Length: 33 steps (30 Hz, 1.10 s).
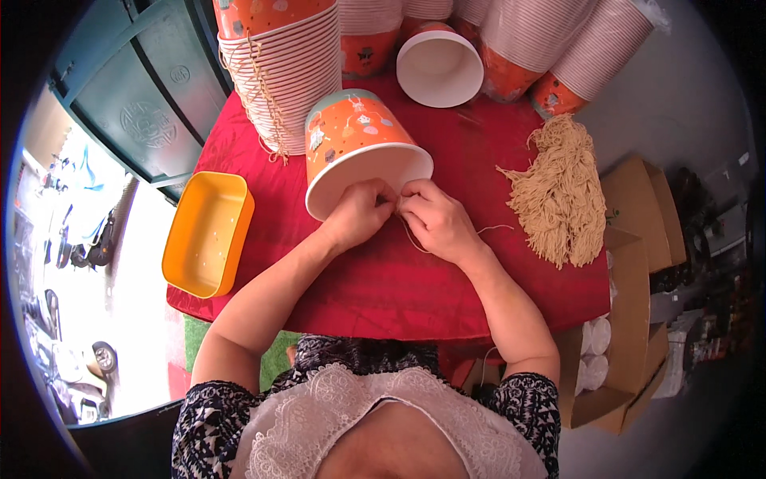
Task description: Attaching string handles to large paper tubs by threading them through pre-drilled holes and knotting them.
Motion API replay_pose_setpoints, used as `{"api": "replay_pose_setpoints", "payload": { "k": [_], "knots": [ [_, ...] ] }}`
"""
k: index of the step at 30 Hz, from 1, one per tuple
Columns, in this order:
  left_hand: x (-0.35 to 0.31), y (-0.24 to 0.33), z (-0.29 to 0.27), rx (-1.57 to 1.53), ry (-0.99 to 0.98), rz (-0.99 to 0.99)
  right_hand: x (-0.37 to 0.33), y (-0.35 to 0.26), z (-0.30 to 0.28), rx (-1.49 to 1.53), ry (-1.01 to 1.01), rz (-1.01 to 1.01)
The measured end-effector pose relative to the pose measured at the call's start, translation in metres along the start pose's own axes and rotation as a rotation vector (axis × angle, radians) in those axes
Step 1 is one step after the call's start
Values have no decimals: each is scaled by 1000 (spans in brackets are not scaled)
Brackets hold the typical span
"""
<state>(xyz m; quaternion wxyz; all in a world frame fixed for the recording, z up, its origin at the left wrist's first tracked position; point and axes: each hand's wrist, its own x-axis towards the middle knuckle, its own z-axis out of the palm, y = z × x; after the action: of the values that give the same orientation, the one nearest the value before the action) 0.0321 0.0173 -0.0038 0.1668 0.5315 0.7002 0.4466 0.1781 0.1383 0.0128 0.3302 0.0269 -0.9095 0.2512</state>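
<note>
Red tablecloth (375, 291), teal door (152, 112), cardboard boxes (629, 279), left hand (361, 209) and right hand (436, 217) apparently pinching string (495, 227)

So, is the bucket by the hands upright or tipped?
Tipped: the orange bucket shows its printed side on top, mouth facing sideways.

No words or numbers can be read: the orange bucket (351, 136) bears small printed pictures, and the round raised emblems (148, 125) on the green door (182, 108) are too unclear to make out as characters.
</note>
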Motion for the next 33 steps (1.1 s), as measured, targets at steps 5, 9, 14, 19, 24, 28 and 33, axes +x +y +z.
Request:
{"api": "replay_pose_setpoints", "payload": {
  "k": [5, 9, 14, 19, 24, 28, 33],
  "knots": [
    [0, 2, -1, -57, -13, -67, 4, -15, -21, -25, 18, 96],
    [0, 3, 0, -47, -15, -77, -5, -16, -19, -214, -355, 251],
    [0, 6, 1, -83, -3, -94, -4, -15, -19, -264, -505, 354],
    [-1, 10, 0, -79, 31, -118, 1, -12, -34, -351, -522, 429],
    [-1, 12, -2, -64, 19, -115, 2, -4, -39, -524, -211, 563],
    [1, 15, 0, -56, 29, -101, 0, -7, -8, -66, -53, 658],
    [1, 12, -2, -71, 29, -127, 1, -2, 11, 61, 2, 669]
  ]
}}
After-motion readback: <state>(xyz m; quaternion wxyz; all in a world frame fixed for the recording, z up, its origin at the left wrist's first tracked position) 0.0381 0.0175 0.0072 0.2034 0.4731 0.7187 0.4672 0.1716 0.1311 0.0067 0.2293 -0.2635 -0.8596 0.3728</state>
